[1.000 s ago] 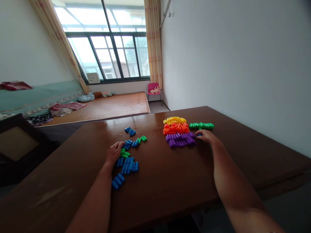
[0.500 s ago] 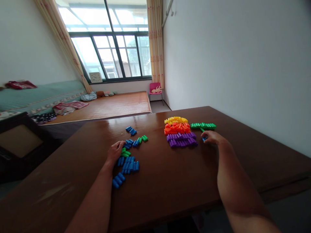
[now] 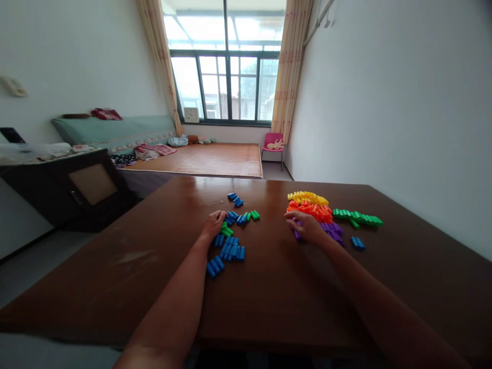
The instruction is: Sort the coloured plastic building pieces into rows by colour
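My left hand [image 3: 213, 224] rests on the table among loose, short tube-like plastic pieces, its fingers bent together beside the blue pieces [image 3: 231, 218] and a few green pieces [image 3: 226, 230]. Whatever is between its fingertips is too small to make out. Above the rows of purple pieces [image 3: 333, 231] hovers my right hand [image 3: 303, 225], fingers apart and holding nothing, covering part of those rows. Orange pieces [image 3: 310, 209] and yellow pieces [image 3: 307, 197] lie in rows behind. A row of green pieces [image 3: 359, 217] extends to the right, with a small blue group [image 3: 357, 243] in front.
More blue pieces [image 3: 230, 249] lie nearer me on the brown table [image 3: 269, 297]. A dark cabinet [image 3: 92, 184] stands at the left. Beyond the table are a bed [image 3: 223, 159], a pink chair [image 3: 273, 138] and a window.
My right hand has let go of the blue pieces at the right and moved left over the purple rows. My left hand stays by the loose pieces. The view has turned left.
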The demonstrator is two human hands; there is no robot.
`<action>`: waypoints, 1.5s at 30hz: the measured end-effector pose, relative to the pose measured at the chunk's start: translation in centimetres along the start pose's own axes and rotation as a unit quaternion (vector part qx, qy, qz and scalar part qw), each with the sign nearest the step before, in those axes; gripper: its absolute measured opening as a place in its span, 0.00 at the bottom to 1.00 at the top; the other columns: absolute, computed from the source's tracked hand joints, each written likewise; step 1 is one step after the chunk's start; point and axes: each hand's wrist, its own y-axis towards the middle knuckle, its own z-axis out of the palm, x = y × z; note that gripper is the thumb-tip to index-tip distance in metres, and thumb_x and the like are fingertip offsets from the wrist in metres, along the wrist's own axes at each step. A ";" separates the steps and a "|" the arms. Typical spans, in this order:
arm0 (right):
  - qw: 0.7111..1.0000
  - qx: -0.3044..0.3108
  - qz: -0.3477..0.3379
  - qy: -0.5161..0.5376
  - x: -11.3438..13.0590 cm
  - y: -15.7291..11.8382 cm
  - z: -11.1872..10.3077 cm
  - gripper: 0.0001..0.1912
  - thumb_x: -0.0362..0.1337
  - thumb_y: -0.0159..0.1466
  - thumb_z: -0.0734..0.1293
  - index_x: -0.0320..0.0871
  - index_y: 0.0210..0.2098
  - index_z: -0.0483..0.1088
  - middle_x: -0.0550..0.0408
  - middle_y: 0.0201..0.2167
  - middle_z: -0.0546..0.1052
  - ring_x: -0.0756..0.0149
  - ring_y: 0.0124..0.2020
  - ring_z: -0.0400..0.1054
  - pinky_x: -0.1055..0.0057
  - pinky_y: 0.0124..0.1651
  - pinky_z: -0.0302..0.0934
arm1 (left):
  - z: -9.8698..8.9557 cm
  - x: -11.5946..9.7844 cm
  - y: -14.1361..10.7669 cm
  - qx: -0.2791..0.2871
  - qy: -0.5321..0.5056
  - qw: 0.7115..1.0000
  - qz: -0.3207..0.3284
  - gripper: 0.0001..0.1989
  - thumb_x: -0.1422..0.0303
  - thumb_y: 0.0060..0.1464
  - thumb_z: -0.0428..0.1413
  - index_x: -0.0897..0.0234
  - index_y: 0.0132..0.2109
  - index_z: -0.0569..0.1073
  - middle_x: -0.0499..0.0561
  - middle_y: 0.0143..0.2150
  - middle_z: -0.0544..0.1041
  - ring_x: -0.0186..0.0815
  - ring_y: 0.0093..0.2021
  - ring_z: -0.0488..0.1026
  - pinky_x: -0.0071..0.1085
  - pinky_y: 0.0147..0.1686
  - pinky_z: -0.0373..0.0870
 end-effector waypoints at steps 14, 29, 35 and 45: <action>0.992 0.098 -0.009 -0.073 4.1 7.3 8.5 0.11 0.37 0.62 0.66 0.45 0.44 0.73 0.55 0.41 0.79 0.65 0.40 0.73 0.73 0.45 0.65 | 0.0 0.4 0.4 0.011 0.008 1.000 -0.004 0.22 0.55 0.60 0.44 0.59 0.42 0.79 0.53 0.43 0.81 0.43 0.44 0.76 0.32 0.38 0.67; 0.850 -0.313 0.406 -0.119 -19.3 -7.4 -10.1 0.13 0.40 0.51 0.69 0.41 0.34 0.73 0.45 0.35 0.80 0.57 0.37 0.74 0.66 0.39 0.65 | -0.2 2.2 1.7 0.011 0.012 1.000 0.018 0.25 0.49 0.55 0.45 0.58 0.42 0.79 0.51 0.42 0.82 0.44 0.43 0.77 0.32 0.42 0.71; 0.868 -0.221 0.411 -0.172 -20.7 -7.4 -8.0 0.10 0.39 0.52 0.70 0.44 0.34 0.74 0.50 0.35 0.80 0.58 0.37 0.75 0.69 0.37 0.63 | -0.6 1.8 1.4 0.015 -0.007 0.999 0.027 0.26 0.48 0.54 0.45 0.60 0.42 0.79 0.52 0.41 0.82 0.44 0.43 0.77 0.33 0.42 0.71; 0.865 -0.237 0.404 -0.178 -18.6 -7.1 -8.3 0.13 0.45 0.60 0.65 0.42 0.37 0.75 0.46 0.34 0.79 0.58 0.35 0.73 0.67 0.37 0.61 | -0.5 1.5 1.3 -0.002 -0.016 1.000 0.016 0.23 0.49 0.53 0.47 0.59 0.40 0.80 0.52 0.40 0.82 0.45 0.42 0.77 0.34 0.41 0.71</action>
